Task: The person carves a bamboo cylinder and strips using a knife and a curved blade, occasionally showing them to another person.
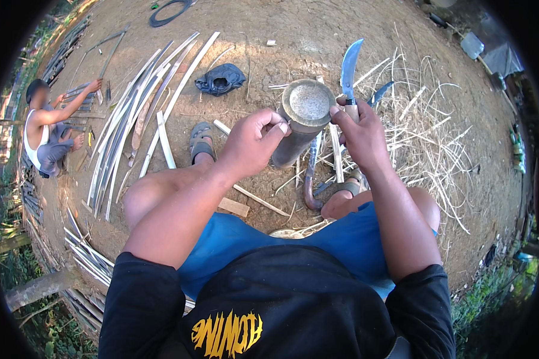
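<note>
Between my knees stands a dark cylinder [294,143] with a pale, round, grainy top; its material is not plain. My left hand [251,140] is closed in a pinch at the cylinder's left rim, and whatever its fingertips hold is too small to make out. My right hand [362,131] grips a curved-blade knife [349,72] by its wooden handle, blade pointing up and away from me. The thumb of that hand is close to the cylinder's right rim. Just right of the cylinder, a curved-ended stick [311,179] leans near my right foot.
Long pale strips [144,102] lie to the left, and a heap of thin shavings [434,143] spreads at the right. Ahead is a black plastic bag [220,79]. Another person [48,128] squats at far left, arms stretched toward several thin pieces.
</note>
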Demonstrator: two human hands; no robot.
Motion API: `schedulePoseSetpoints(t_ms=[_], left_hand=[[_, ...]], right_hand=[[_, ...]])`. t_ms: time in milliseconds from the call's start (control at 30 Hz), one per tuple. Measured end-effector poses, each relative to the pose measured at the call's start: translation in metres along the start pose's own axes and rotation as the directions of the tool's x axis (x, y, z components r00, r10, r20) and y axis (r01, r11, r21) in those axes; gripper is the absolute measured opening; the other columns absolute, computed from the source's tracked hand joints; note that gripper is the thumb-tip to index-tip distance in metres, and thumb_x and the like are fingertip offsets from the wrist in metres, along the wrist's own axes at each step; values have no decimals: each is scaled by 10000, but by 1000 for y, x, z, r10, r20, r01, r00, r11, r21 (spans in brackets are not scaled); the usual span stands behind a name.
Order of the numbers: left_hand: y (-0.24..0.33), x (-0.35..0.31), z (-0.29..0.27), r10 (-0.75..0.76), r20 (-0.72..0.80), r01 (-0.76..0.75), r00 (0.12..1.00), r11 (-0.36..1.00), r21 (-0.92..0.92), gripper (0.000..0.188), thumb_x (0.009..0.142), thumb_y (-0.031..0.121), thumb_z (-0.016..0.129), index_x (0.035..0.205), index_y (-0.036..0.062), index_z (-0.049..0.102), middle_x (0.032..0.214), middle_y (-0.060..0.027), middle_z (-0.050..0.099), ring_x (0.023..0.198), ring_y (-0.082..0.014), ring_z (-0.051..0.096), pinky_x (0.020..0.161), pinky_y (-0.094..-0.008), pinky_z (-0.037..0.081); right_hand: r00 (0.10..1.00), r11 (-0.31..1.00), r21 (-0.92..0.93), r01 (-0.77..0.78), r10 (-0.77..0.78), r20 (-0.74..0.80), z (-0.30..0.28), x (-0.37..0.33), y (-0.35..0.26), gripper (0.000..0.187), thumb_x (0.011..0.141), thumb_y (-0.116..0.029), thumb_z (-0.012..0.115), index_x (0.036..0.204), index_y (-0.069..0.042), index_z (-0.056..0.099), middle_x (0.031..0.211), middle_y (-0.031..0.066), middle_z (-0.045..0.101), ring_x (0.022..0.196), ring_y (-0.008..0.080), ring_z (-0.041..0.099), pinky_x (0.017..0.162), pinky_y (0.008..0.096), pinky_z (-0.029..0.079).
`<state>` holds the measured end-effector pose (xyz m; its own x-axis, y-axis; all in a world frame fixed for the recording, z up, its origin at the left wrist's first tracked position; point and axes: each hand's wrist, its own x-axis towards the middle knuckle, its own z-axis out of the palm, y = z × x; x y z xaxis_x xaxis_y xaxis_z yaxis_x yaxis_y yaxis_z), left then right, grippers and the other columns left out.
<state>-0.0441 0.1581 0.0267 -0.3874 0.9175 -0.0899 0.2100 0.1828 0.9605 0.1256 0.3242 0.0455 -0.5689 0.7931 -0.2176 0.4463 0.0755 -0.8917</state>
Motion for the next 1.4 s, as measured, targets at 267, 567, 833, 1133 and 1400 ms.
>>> schedulePoseSetpoints(t_ms=[267,567,833,1133,1400], left_hand=[[-2,-2,-2,135,60,-147,989,941,306,158,995,158,623,1033,10,666,1091,-114,706,1044,-217,669,941,-347,499],[14,-10,-6,-90,81,33,993,843,537,230,953,210,692,1085,23,715,1069,-112,728,986,-250,693,873,-378,524],[11,0,-4,-114,-89,113,990,994,-15,284,996,281,704,1014,-3,703,877,-15,704,806,-48,604,718,-227,471],[2,0,4,-140,-115,119,983,978,-172,251,1028,233,652,1050,-17,670,963,-82,728,890,-130,700,839,-289,571],[-4,2,11,-82,-139,37,987,953,-300,222,1045,210,620,1072,-9,643,977,-79,715,922,-146,697,885,-318,569]], right_hand=[[999,1000,-29,-2,1,-51,-3,4,2,458,941,-359,712,1224,-7,632,735,52,648,612,120,627,561,305,499],[999,999,-33,-11,9,-41,-4,3,3,485,929,-381,721,1224,-6,633,744,56,654,607,119,620,574,303,500],[1000,1000,-28,7,-6,4,2,-1,2,501,923,-374,725,1226,13,628,746,57,653,620,132,620,591,314,495],[1000,999,-47,27,-28,-5,4,0,6,519,923,-391,719,1224,24,639,765,78,671,649,149,641,623,331,504],[1000,998,-55,5,-5,1,3,1,5,517,927,-393,712,1223,26,643,762,90,674,657,161,649,641,342,512]])
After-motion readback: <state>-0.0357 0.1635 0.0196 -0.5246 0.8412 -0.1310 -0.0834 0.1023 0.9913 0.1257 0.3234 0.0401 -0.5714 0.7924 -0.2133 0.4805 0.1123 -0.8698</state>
